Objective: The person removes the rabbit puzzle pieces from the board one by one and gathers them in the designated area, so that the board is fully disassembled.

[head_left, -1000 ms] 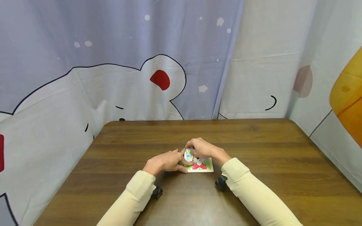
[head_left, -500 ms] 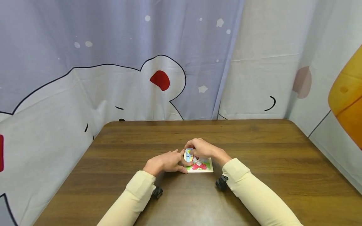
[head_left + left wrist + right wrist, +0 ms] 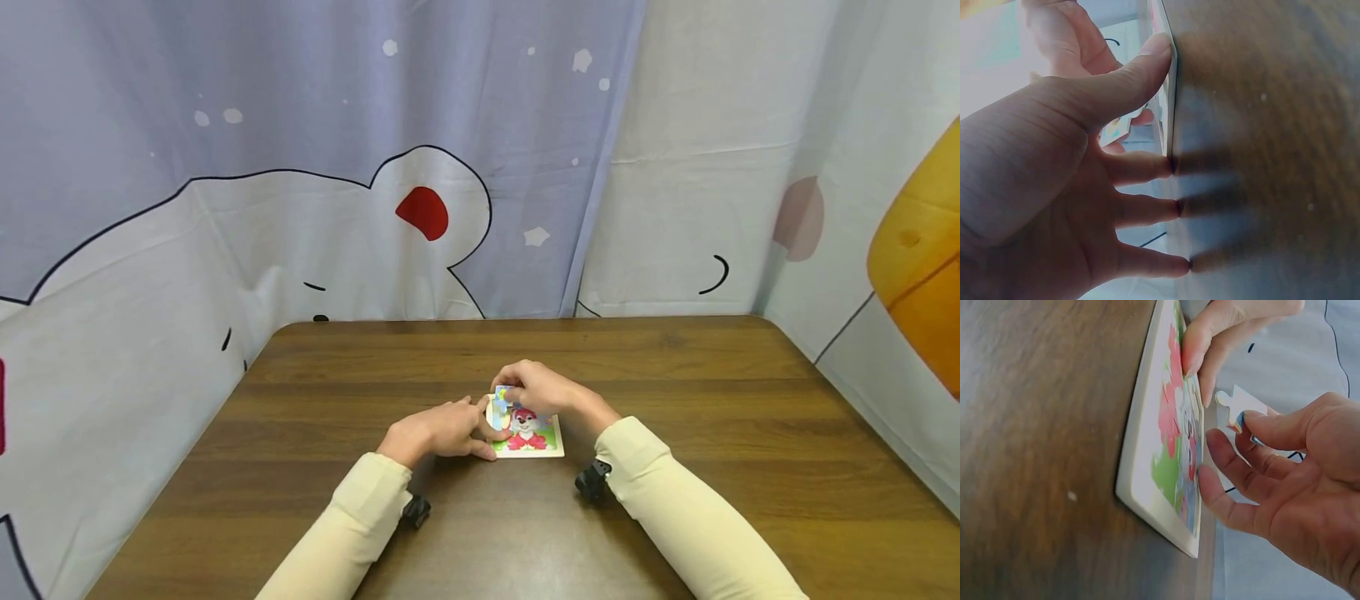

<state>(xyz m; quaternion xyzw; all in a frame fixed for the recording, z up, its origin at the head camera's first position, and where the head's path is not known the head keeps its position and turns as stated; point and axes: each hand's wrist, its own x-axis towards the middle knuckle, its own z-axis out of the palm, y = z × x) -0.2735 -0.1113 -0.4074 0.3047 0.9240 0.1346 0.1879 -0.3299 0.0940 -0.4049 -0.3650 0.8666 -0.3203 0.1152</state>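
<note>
A small jigsaw puzzle in a pale wooden tray (image 3: 540, 453) lies on the table, showing a pink-and-white cartoon animal on green. My left hand (image 3: 441, 429) is at its left side. In the left wrist view the thumb (image 3: 1159, 49) rests on the tray's edge, and the other fingers reach straight down to the table. My right hand (image 3: 542, 390) is over the tray's far left corner. Between thumb and fingers it pinches a jigsaw piece (image 3: 1242, 405), raised off the picture with its knob showing.
The brown wooden table (image 3: 360, 358) reaches out on all sides of the tray. Behind it hangs a printed curtain (image 3: 540, 125). Black wrist cameras (image 3: 592, 482) sit under both cream sleeves (image 3: 690, 508).
The right hand has shifted slightly away from me and up, and the pinched jigsaw piece has come off the picture with it. The left hand stays in place.
</note>
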